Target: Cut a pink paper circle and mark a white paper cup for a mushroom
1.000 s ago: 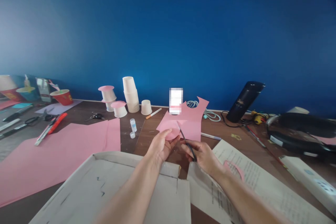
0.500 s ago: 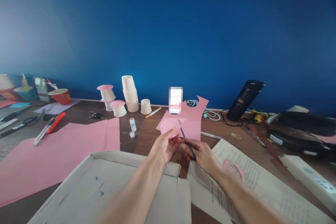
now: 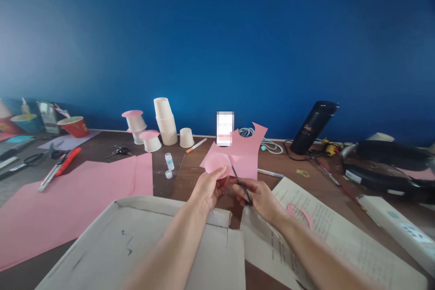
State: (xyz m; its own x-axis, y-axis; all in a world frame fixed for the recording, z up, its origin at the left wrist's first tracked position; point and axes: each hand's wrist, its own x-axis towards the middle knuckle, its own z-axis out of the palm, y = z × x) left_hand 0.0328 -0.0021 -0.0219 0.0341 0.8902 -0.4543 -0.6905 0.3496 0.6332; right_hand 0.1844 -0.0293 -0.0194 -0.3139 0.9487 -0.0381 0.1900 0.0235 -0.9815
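My left hand (image 3: 208, 188) pinches a round pink paper piece (image 3: 217, 163) above the brown table (image 3: 183, 179). My right hand (image 3: 260, 195) grips small black-handled scissors (image 3: 238, 179), whose blades point up at the right edge of the pink piece. Behind them lies a pink sheet with cut-out notches (image 3: 246, 152).
A large pink sheet (image 3: 68, 199) lies at the left, flattened cardboard (image 3: 142, 244) in front, and printed papers (image 3: 333, 240) at the right. Stacked white cups (image 3: 165, 120), a glue bottle (image 3: 169, 161), a black flask (image 3: 312, 127), a red cutter (image 3: 66, 161) and cables line the back.
The pink round piece has turned slightly in my left hand, and the view has drifted a little to the right. Both hands stay in nearly the same place.
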